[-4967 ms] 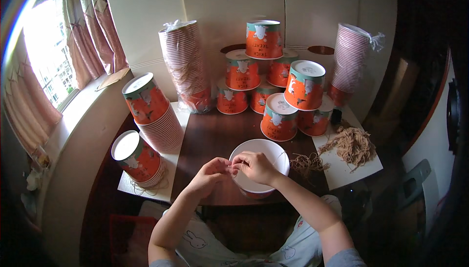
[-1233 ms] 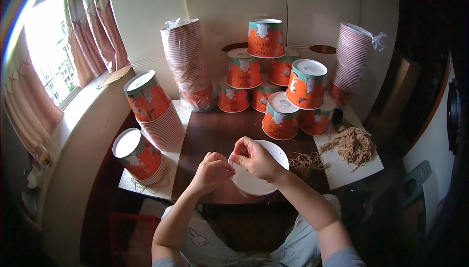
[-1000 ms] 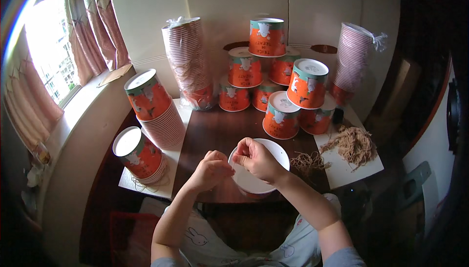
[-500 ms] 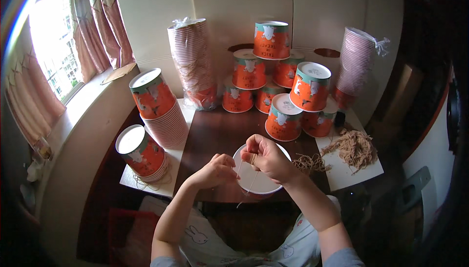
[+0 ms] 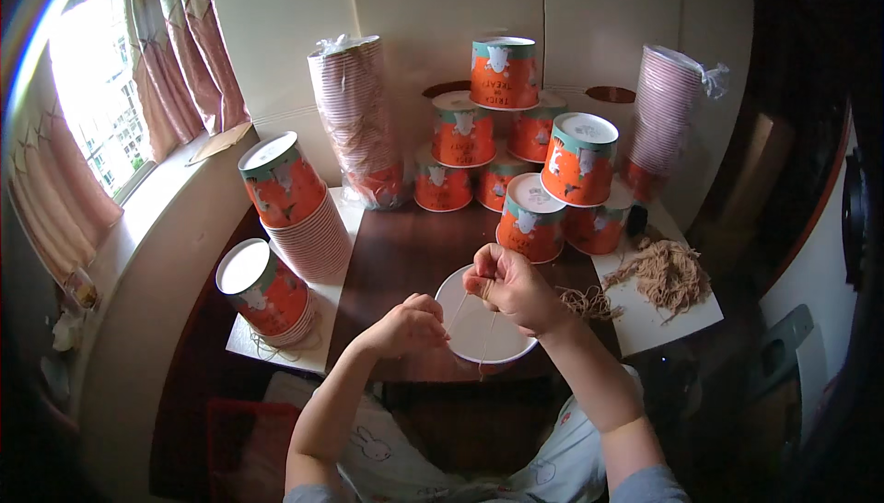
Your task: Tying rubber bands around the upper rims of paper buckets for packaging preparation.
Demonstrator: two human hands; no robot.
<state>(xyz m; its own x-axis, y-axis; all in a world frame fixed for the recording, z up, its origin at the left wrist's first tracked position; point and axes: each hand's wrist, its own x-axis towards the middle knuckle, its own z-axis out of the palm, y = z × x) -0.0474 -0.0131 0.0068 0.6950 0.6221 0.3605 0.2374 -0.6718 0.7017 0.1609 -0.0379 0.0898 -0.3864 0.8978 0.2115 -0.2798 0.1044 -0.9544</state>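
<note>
An open paper bucket (image 5: 511, 346) with a white inside stands mouth up at the table's near edge. Over its mouth my right hand (image 5: 512, 289) pinches a thin string (image 5: 487, 346) between thumb and fingers. One strand slants from there down to my left hand (image 5: 410, 326), closed at the bucket's left rim with its fingertips on the strand. Another length of the string dangles from the right hand in front of the bucket. Whether the string passes through the bucket's wall cannot be made out.
Upturned orange-and-green paper buckets (image 5: 505, 75) are piled at the back. Nested stacks stand left (image 5: 308, 236), back left (image 5: 350, 116) and back right (image 5: 665, 98). Beige string lies in a heap (image 5: 670, 274) and a smaller tangle (image 5: 589, 302) on the right.
My right hand has risen slightly and shifted a little right with the string. The hanging end has swung right, while my left hand stays nearly in place at the rim.
</note>
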